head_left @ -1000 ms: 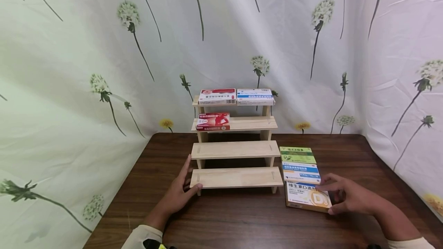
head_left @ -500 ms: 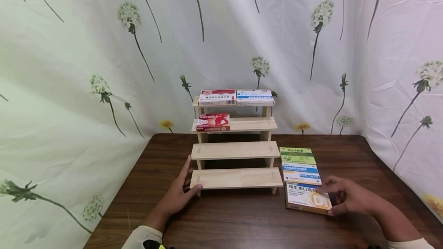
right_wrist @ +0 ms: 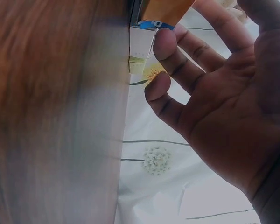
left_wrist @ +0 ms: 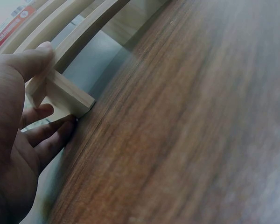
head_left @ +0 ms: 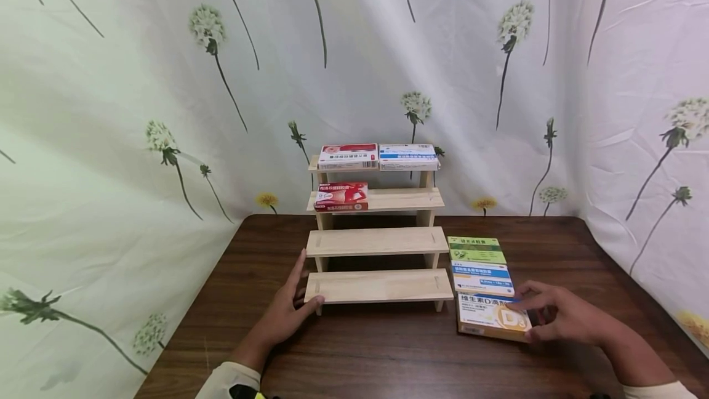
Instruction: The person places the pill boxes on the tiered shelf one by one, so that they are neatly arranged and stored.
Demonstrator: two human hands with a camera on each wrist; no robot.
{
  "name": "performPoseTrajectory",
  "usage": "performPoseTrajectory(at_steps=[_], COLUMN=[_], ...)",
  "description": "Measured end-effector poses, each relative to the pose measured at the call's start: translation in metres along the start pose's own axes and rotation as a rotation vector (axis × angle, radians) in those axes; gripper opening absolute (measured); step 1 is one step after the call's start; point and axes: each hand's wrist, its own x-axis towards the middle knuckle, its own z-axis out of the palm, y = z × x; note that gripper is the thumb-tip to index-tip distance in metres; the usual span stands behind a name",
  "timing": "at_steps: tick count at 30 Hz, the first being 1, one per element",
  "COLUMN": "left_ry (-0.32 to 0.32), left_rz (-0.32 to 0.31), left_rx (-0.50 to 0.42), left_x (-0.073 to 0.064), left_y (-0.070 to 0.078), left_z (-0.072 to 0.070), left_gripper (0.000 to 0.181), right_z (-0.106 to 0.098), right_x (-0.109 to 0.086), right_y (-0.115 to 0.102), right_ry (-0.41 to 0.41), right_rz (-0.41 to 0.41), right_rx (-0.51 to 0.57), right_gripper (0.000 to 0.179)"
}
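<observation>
While the right hand point(head_left: 566, 318) pinches its end, the D3 box point(head_left: 486, 314) lies flat — just leftward.

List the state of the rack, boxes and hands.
Rack: upright
Red-white box: flat, top tier left
Upper blue-white box: flat, top tier right
Red box: flat, second tier left
Green box: flat on table
Lower blue-white box: flat on table
Vitamin D box: face up, pinched
Left hand: holding rack
Right hand: pinching Vitamin D box
</observation>
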Motion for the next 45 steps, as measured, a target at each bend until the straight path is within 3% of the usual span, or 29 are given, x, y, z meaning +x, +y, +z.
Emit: performPoseTrajectory(at_steps=[7, 20, 30, 45], left_ry=[0.004, -0.005, 0.002, 0.009], left_rz=[0.009, -0.009, -0.009, 0.000], left_rx=[0.010, -0.008, -0.007, -0.004], left_x=[0.000, -0.002, -0.002, 0.000], left_y=[-0.001, -0.003, -0.003, -0.002], left_z=[0.001, 0.002, 0.002, 0.000], left_gripper=[0.102, 0.103, 0.103, 0.103], right_z=[0.001, -0.002, -0.007, -0.018], right_x=[-0.003, -0.007, -0.008, -0.003], right_y=[0.003, 0.003, -0.003, -0.009], right_ry=[0.063, 0.125, 0.149, 0.243], right_rz=[-0.053, -0.092, 0.006, -0.066], right_rx=[-0.012, 0.063, 0.134, 0.142], right_gripper=[0.048, 0.047, 0.046, 0.045])
